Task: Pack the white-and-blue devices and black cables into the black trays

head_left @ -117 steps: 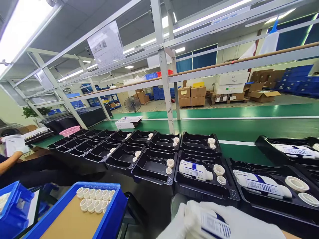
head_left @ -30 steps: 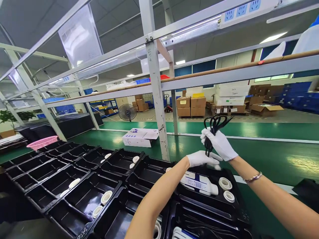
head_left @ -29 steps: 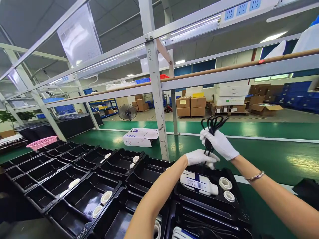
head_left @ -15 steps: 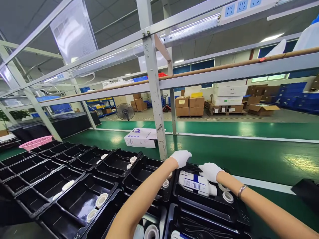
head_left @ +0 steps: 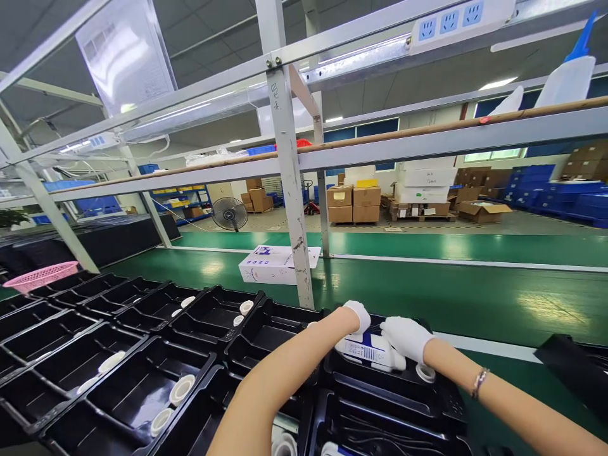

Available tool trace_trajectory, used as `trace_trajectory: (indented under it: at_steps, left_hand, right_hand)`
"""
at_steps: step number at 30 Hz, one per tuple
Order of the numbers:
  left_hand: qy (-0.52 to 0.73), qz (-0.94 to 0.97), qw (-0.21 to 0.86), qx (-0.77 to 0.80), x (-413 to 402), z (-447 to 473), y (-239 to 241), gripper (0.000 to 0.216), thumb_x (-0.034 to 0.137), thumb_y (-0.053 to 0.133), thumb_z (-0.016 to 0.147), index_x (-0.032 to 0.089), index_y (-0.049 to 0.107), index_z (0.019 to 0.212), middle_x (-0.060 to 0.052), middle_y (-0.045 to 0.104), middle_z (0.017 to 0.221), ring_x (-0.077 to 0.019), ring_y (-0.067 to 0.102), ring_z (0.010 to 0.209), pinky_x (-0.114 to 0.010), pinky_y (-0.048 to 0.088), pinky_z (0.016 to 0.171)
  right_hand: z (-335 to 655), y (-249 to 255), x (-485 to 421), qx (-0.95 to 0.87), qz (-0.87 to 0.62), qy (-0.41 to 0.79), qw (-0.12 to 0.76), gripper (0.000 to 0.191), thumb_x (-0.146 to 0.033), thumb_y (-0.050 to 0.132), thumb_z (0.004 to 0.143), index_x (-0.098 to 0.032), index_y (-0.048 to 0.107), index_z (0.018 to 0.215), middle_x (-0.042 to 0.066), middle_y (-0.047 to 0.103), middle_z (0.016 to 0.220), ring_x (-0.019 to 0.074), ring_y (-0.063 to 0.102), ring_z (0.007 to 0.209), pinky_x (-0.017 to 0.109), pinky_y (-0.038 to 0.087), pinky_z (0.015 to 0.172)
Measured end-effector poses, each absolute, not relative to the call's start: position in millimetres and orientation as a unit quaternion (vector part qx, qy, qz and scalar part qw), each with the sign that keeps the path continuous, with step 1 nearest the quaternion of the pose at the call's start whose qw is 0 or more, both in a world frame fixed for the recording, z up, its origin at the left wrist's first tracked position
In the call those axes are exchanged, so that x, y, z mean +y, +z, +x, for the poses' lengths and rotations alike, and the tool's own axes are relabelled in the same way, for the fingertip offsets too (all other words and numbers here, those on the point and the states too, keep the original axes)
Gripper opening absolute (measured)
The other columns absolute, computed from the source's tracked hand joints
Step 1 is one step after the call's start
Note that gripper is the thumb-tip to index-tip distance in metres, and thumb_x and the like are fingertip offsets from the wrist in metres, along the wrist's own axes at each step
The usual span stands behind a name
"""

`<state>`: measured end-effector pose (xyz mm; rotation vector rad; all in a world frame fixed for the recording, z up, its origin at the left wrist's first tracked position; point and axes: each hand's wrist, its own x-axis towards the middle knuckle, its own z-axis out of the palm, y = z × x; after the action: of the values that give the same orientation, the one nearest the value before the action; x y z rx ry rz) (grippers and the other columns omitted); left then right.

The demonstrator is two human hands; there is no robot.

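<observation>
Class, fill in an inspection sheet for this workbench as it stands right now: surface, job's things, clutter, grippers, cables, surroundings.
Surface: green bench carrying rows of black trays.
Job's things: black tray holding a white bottle with a blue label and a white ring.
Clutter: white carton; pink basket.
Grippers: left hand and right hand, both gloved, resting at the bottle; grip cannot be told.
Cables: black cable in the nearest tray.
Surroundings: metal post, power strip, fan, stacked cardboard boxes.

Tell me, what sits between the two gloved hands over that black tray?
In the head view, a white bottle with a blue label lies in the black tray, between the left hand and right hand.
</observation>
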<state>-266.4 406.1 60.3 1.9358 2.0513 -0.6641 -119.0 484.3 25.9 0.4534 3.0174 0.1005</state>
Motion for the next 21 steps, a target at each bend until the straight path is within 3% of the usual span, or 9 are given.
trace_trajectory:
  at_steps: [3, 5, 9, 14, 17, 21]
  left_hand:
    - [-0.231, 0.652, 0.154, 0.706, 408.0, -267.1, 55.7, 0.046, 0.009, 0.068, 0.074, 0.014, 0.079, 0.118, -0.018, 0.079, 0.120, -0.0325, 0.078, 0.099, -0.037, 0.062, 0.077]
    - [-0.219, 0.651, 0.165, 0.708, 402.2, -272.0, 54.1, 0.055, 0.011, 0.065, 0.079, 0.020, 0.073, 0.132, -0.013, 0.075, 0.134, -0.0295, 0.077, 0.107, -0.033, 0.062, 0.080]
    - [-0.189, 0.650, 0.160, 0.718, 389.5, -282.1, 53.2, 0.057, 0.014, 0.054, 0.093, 0.030, 0.061, 0.147, -0.005, 0.064, 0.151, -0.0227, 0.069, 0.126, -0.031, 0.059, 0.095]
    - [-0.171, 0.661, 0.122, 0.720, 386.9, -277.9, 56.8, 0.050, 0.014, 0.055, 0.095, 0.028, 0.066, 0.142, -0.006, 0.070, 0.143, -0.0213, 0.072, 0.118, -0.030, 0.060, 0.088]
    - [-0.149, 0.672, 0.050, 0.723, 379.8, -268.1, 66.3, 0.043, 0.012, 0.056, 0.094, 0.025, 0.073, 0.131, -0.008, 0.074, 0.134, -0.0256, 0.070, 0.118, -0.034, 0.058, 0.089]
    - [-0.098, 0.681, -0.065, 0.723, 343.9, -263.3, 87.2, 0.034, 0.016, 0.045, 0.101, 0.014, 0.073, 0.121, -0.014, 0.071, 0.131, -0.0315, 0.065, 0.118, -0.044, 0.055, 0.095]
  right_hand:
    - [-120.6, 30.5, 487.8, 0.989, 0.141, 0.011, 0.045, 0.031, -0.016, 0.044, 0.102, -0.014, 0.075, 0.107, 0.014, 0.077, 0.098, 0.0245, 0.074, 0.088, 0.031, 0.049, 0.072]
    - [-114.0, 41.2, 483.8, 0.991, 0.129, 0.007, 0.045, 0.030, -0.017, 0.045, 0.103, -0.016, 0.075, 0.103, 0.012, 0.077, 0.100, 0.0226, 0.074, 0.088, 0.030, 0.048, 0.073]
    - [-85.0, 57.4, 448.1, 0.989, 0.132, 0.060, 0.007, 0.029, -0.017, 0.046, 0.102, -0.014, 0.075, 0.100, 0.017, 0.076, 0.101, 0.0305, 0.073, 0.092, 0.037, 0.047, 0.076]
    - [-52.0, 35.0, 397.9, 0.989, 0.043, 0.105, 0.091, 0.035, -0.036, 0.047, 0.108, -0.021, 0.077, 0.101, 0.011, 0.078, 0.091, 0.0330, 0.076, 0.082, 0.039, 0.049, 0.070]
    - [-48.6, 18.3, 402.2, 0.979, 0.033, 0.152, 0.133, 0.026, -0.018, 0.056, 0.100, -0.023, 0.080, 0.111, 0.014, 0.078, 0.093, 0.0372, 0.076, 0.085, 0.048, 0.052, 0.076]
    - [-58.9, 16.5, 445.5, 0.983, 0.074, 0.130, 0.107, 0.042, 0.001, 0.057, 0.088, -0.026, 0.083, 0.107, 0.014, 0.078, 0.096, 0.0346, 0.076, 0.089, 0.044, 0.050, 0.077]
